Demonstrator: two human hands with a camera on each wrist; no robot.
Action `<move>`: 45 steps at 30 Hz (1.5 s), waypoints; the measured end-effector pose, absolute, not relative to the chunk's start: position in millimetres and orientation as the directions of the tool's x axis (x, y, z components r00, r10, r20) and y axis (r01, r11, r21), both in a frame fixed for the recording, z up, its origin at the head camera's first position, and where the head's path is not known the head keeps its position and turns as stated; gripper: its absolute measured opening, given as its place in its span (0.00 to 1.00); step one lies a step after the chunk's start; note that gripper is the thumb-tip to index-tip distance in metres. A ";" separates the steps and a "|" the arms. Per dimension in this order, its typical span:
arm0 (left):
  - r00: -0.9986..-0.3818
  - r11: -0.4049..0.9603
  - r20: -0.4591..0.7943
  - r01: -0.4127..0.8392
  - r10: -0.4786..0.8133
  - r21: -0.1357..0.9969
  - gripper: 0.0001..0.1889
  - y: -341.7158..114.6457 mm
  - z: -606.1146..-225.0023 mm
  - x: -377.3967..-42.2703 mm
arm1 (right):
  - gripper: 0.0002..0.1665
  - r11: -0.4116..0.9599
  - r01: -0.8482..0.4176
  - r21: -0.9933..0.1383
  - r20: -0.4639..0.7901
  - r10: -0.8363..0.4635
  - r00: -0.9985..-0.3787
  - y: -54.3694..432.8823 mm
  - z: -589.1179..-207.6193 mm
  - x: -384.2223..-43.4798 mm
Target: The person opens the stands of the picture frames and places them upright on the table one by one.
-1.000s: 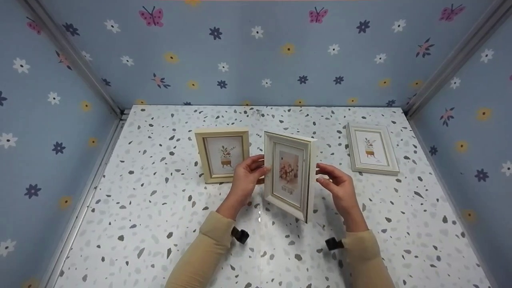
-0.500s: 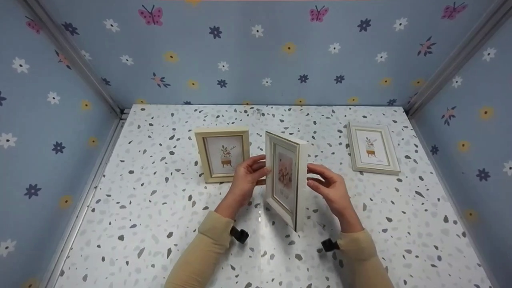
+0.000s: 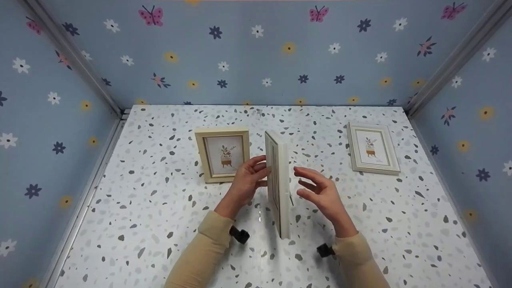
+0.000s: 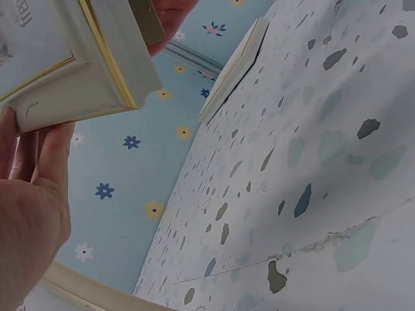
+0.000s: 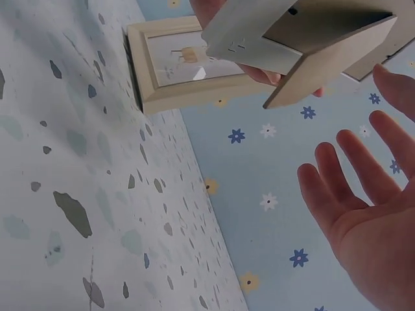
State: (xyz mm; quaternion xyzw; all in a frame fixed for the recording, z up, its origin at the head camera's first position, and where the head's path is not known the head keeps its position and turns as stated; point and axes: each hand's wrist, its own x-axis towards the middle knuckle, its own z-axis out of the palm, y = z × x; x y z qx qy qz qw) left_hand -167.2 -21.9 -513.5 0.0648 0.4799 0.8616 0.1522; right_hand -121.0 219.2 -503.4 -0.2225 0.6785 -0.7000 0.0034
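Upright in the head view, a white picture frame (image 3: 283, 188) is turned nearly edge-on. My left hand (image 3: 246, 182) pinches its left side, thumb on the front and fingers behind; the left wrist view shows the hand (image 4: 32, 214) at the frame's corner (image 4: 78, 84). To the right, my right hand (image 3: 320, 195) is apart from the frame with loosely bent fingers. In the right wrist view its fingers are spread near the frame's back, where a support leg (image 5: 337, 61) is swung out. The picture is mostly hidden from the head view.
A cream picture frame (image 3: 202, 160) with a potted-plant print stands behind my left hand. Another white frame (image 3: 374, 149) lies at the right rear of the speckled table (image 3: 152, 224). Blue flowered panels (image 3: 240, 52) close off the back and both sides.
The white frame has turned so its right side swings toward me, hiding its picture. My right hand has moved left, following its edge, and now stands off it. The left hand keeps its grip.
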 end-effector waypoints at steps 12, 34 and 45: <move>-0.942 -0.497 0.002 -0.176 0.336 0.850 0.16 -21.1 -517.2 -167.2 | 0.34 -0.082 -0.319 -0.944 0.326 -0.375 -0.868 207.2 -506.9 -113.6; -0.941 -0.470 -0.010 -0.177 0.337 0.865 0.16 -26.0 -517.9 -165.9 | 0.26 0.013 -0.390 -0.921 0.359 -0.364 -0.859 212.9 -505.1 -115.6; -0.942 -0.425 -0.049 -0.196 0.331 0.884 0.17 -30.3 -517.8 -165.7 | 0.22 0.149 -0.374 -0.916 0.301 -0.363 -0.882 217.4 -471.3 -105.6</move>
